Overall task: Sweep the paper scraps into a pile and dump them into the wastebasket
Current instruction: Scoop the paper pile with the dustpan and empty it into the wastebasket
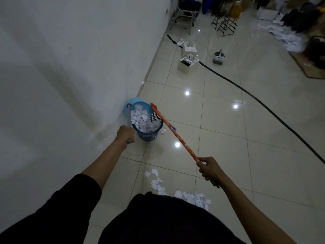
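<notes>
Down by the wall: blue mesh wastebasket (149, 132) on the tiled floor (228, 138), heaped with white paper scraps (142, 120). Tipped over its far rim, light blue dustpan (135, 104), mouth toward the basket, more scraps at its lip. Left hand (125, 133) clenched around the pale dustpan handle (129, 120), fist just beside the basket's near-left edge. Right hand (209, 169) grasping an orange patterned broom handle (175, 136), green grip end (215, 184) poking out behind the palm; far end of the broom (154, 108) reaching across the basket's right rim, with a patch of black netting (154, 117) below it inside the basket. Single crumpled scrap (163, 131) on the tile just right of the basket. Loose trail of scraps (157, 182) on the floor close to the body, widening into a small heap (195, 198) below the right forearm. Farther off: black cable (263, 104) curving across the tiles, two white boxes (187, 63), a small grey-and-white device (219, 58), black folding racks (225, 25), a chair (186, 11), and a spread of white papers (288, 37) at the upper right.
</notes>
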`<state>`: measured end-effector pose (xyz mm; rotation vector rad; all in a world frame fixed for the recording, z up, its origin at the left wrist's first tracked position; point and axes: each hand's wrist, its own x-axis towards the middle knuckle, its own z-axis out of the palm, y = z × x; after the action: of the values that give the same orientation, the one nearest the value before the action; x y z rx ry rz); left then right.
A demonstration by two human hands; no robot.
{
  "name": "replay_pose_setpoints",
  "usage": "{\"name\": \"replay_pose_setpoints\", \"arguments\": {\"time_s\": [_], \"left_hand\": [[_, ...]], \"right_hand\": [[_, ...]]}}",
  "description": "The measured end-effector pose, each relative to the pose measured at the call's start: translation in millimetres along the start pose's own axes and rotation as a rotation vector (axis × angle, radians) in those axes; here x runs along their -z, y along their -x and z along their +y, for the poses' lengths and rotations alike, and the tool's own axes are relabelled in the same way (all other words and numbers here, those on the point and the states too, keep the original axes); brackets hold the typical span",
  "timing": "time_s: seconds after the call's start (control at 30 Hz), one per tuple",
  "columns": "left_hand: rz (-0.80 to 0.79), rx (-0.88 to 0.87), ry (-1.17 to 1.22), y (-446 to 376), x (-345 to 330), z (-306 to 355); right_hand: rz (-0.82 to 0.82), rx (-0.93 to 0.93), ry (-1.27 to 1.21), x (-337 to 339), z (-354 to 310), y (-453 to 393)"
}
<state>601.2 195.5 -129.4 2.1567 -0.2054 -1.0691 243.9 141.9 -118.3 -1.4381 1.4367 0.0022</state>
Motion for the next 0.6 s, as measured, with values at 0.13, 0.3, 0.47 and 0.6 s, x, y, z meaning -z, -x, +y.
{"name": "replay_pose_setpoints", "arguments": {"time_s": [0.13,0.3,0.47,0.6], "left_hand": [[0.009,-0.033,-0.052,5,-3,0],[0.025,-0.128,-0.14,13,-10,-1],[0.038,-0.238,-0.305,22,-17,-9],[0.035,-0.296,-0.376,26,-16,-8]], "right_hand": [[0.013,0.003,0.038,0,2,3],[0.023,0.012,0.068,10,3,6],[0.02,0.022,0.078,17,9,10],[0.034,0.024,0.083,22,14,13]]}}
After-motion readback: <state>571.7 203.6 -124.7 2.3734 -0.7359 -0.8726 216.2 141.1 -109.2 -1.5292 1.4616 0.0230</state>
